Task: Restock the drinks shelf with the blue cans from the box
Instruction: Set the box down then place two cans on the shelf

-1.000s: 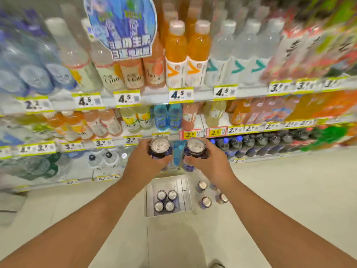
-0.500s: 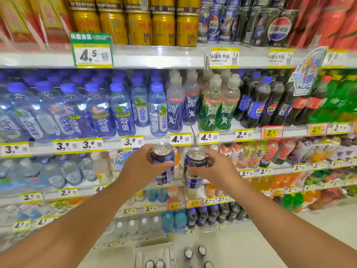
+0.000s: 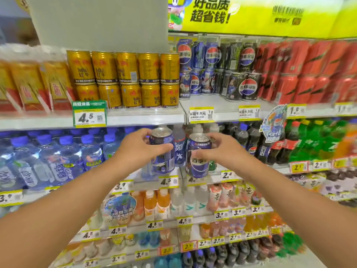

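Each hand clenches one blue can upright in mid-air — left hand point(image 3: 138, 147) on the left can point(image 3: 162, 151), right hand point(image 3: 222, 149) on the right can point(image 3: 198, 155) — so lift both to the top shelf point(image 3: 224, 108), seating them beside the stacked blue cans point(image 3: 195, 68).

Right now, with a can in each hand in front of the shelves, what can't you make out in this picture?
- Box: outside the head view, below the bottom edge.
- Left can: the left hand covers part of its label.
- Right can: the right hand hides its right side.
- Red cans: blurred, brand unreadable.
- Price tags: small print too fine to read.
- Free space behind the blue cans on the shelf: hidden by the front row.
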`<action>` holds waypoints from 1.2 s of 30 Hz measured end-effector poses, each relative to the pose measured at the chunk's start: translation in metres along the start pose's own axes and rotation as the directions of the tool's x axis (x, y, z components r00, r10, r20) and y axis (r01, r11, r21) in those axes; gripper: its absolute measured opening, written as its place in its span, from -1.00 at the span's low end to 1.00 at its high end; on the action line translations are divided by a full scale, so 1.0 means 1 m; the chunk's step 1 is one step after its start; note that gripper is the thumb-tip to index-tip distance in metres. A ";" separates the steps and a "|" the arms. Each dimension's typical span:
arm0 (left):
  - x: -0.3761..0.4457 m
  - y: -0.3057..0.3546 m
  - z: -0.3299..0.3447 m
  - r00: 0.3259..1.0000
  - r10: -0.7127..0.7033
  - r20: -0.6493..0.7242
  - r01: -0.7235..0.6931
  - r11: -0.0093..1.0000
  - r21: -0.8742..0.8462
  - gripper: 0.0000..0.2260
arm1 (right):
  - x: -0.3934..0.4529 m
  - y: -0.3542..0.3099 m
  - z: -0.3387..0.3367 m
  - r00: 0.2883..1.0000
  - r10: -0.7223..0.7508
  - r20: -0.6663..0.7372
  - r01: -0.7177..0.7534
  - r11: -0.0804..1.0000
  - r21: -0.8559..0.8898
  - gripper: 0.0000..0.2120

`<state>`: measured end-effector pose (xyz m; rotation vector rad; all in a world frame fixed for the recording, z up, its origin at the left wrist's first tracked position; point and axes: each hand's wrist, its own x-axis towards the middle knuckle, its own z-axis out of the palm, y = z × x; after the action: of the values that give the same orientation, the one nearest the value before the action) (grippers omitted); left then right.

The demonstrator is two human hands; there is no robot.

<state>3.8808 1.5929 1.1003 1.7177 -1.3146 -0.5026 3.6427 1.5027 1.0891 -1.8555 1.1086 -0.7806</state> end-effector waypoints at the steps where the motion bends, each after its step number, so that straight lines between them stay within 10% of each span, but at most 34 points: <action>1: 0.008 0.009 -0.004 1.000 0.014 0.002 -0.014 1.000 -0.004 -0.64 | 0.005 -0.008 -0.007 1.000 0.002 -0.016 -0.002 1.000 -0.019 -0.12; 9: 0.070 0.069 -0.014 0.995 0.099 0.014 -0.098 0.993 -0.072 -0.53 | 0.041 -0.060 -0.060 0.996 -0.032 -0.083 0.035 0.999 0.027 -0.31; 14: 0.096 0.111 -0.003 0.993 0.116 0.033 -0.113 0.990 -0.087 -0.51 | 0.075 -0.077 -0.100 0.989 -0.100 -0.109 0.096 0.995 -0.034 -0.08; 18: 0.116 0.143 0.018 0.995 0.099 -0.013 -0.099 0.991 -0.091 -0.62 | 0.102 -0.079 -0.135 0.987 -0.153 -0.041 0.155 0.988 0.027 -0.54; 36: 0.184 0.171 0.074 0.985 -0.086 -0.147 0.082 0.996 -0.038 -0.61 | 0.221 -0.043 -0.190 0.980 -0.186 0.073 0.181 0.981 0.074 -0.73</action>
<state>3.7959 1.3879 1.2388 1.7546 -1.1264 -0.4319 3.5975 1.2521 1.2383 -1.9338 0.8598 -0.8307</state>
